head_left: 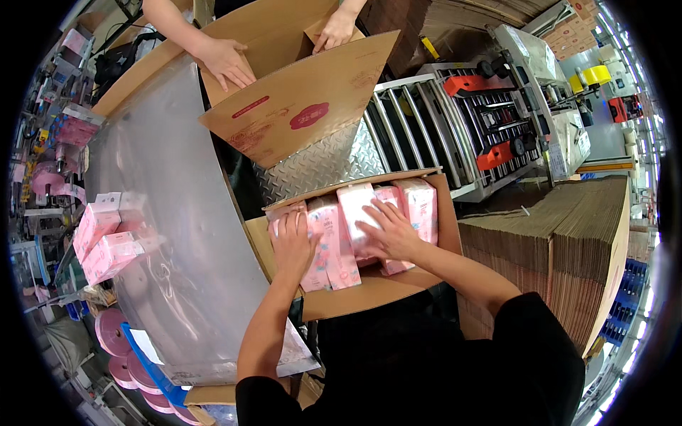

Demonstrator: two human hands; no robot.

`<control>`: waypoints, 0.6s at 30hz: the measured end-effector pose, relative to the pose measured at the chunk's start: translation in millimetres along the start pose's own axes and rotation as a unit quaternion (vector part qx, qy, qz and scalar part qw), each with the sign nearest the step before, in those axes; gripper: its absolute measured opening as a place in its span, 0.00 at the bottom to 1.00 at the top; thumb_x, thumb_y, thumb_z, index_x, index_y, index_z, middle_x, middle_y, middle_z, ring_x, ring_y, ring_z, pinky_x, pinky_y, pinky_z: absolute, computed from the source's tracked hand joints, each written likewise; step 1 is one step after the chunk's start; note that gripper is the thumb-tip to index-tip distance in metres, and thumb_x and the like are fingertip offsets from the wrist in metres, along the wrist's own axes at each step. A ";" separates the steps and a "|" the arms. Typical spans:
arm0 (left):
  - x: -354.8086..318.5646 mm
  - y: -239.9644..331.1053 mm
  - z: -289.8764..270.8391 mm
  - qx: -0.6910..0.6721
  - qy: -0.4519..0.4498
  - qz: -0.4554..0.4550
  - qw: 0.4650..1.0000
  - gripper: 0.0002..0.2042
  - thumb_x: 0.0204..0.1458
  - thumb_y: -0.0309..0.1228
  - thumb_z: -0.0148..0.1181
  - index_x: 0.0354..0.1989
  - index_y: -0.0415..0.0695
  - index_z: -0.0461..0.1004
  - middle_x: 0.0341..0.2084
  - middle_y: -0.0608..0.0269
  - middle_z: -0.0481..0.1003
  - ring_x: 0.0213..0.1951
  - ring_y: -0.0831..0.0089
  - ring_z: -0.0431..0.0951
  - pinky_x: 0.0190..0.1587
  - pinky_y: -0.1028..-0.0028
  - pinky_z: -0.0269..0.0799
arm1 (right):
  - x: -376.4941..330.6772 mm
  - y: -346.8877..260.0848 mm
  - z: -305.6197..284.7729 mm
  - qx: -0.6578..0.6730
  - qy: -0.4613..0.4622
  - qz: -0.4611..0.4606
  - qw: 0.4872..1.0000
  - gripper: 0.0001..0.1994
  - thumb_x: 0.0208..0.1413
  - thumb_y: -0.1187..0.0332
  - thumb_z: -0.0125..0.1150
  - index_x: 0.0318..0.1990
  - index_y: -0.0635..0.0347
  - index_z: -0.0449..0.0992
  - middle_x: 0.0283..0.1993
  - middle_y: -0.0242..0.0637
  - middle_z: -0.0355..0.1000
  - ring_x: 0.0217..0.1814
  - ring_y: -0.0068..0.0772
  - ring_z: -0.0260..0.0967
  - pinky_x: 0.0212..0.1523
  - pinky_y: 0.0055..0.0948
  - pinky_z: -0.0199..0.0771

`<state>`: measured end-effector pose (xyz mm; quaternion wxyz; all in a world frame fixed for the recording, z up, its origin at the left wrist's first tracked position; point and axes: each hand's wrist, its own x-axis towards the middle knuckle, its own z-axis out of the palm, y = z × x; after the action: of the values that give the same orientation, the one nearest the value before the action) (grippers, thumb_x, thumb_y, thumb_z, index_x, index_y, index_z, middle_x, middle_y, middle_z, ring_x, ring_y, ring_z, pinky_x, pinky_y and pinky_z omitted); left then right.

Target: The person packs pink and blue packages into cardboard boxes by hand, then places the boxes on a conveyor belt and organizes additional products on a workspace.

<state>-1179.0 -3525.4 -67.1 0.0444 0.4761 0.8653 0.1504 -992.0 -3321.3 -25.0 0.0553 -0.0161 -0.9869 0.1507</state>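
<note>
Stacked flat cardboard (550, 241), roller conveyor (406, 126), pink rolls (111, 332)

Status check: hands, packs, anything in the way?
Left hand on pink packs; right hand, fingers spread, on white-faced pack. Packs inside open carton. Co-worker's hands at second carton, apart from these.

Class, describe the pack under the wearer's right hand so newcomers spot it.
At the picture's centre is an open box. Inside, pink packs sit side by side, the wearer's right hand resting on one. That pack looks nearly white, paler than its neighbours.
</note>
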 end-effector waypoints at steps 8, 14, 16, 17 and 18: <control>28.7 7.2 30.4 0.156 -0.064 -0.027 0.985 0.29 0.50 0.56 0.57 0.54 0.49 0.69 0.50 0.63 0.70 0.52 0.64 0.68 0.54 0.48 0.61 | 50.3 111.2 98.4 0.033 -0.263 0.092 0.960 0.35 0.56 0.56 0.58 0.68 0.61 0.57 0.65 0.55 0.62 0.63 0.57 0.63 0.64 0.48 0.62; -60.1 4.9 58.8 0.033 -0.126 -0.164 0.978 0.35 0.56 0.59 0.48 0.72 0.63 0.52 0.73 0.65 0.45 0.74 0.58 0.36 0.60 0.23 0.35 | -7.7 29.4 8.9 0.044 0.017 -0.036 0.998 0.27 0.47 0.75 0.58 0.59 0.66 0.66 0.65 0.54 0.61 0.68 0.58 0.56 0.69 0.55 0.50; -68.8 14.7 57.6 0.020 -0.145 -0.180 0.973 0.36 0.56 0.60 0.46 0.72 0.62 0.51 0.74 0.65 0.43 0.74 0.58 0.34 0.59 0.22 0.34 | -74.2 38.4 17.4 -0.006 -0.019 0.080 0.997 0.30 0.51 0.69 0.57 0.63 0.66 0.62 0.70 0.54 0.53 0.73 0.60 0.47 0.71 0.57 0.43; -62.0 21.4 48.7 0.016 -0.160 -0.176 0.971 0.35 0.58 0.59 0.46 0.72 0.62 0.50 0.74 0.67 0.41 0.74 0.59 0.35 0.60 0.23 0.37 | -101.8 64.9 36.1 -0.037 -0.059 0.084 0.994 0.31 0.52 0.67 0.56 0.65 0.66 0.60 0.72 0.54 0.50 0.75 0.60 0.43 0.71 0.59 0.40; -54.2 24.8 46.0 0.020 -0.159 -0.175 0.971 0.35 0.58 0.59 0.46 0.72 0.62 0.50 0.74 0.68 0.40 0.74 0.59 0.35 0.60 0.23 0.37 | -119.2 94.4 60.8 -0.066 -0.099 0.089 0.989 0.32 0.54 0.64 0.55 0.66 0.66 0.58 0.73 0.54 0.46 0.76 0.61 0.38 0.71 0.61 0.38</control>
<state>-1119.4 -3548.3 -107.0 0.1976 0.3360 0.9198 0.0454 -879.1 -3255.1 -123.4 -0.0577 -0.0925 -0.9899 0.0903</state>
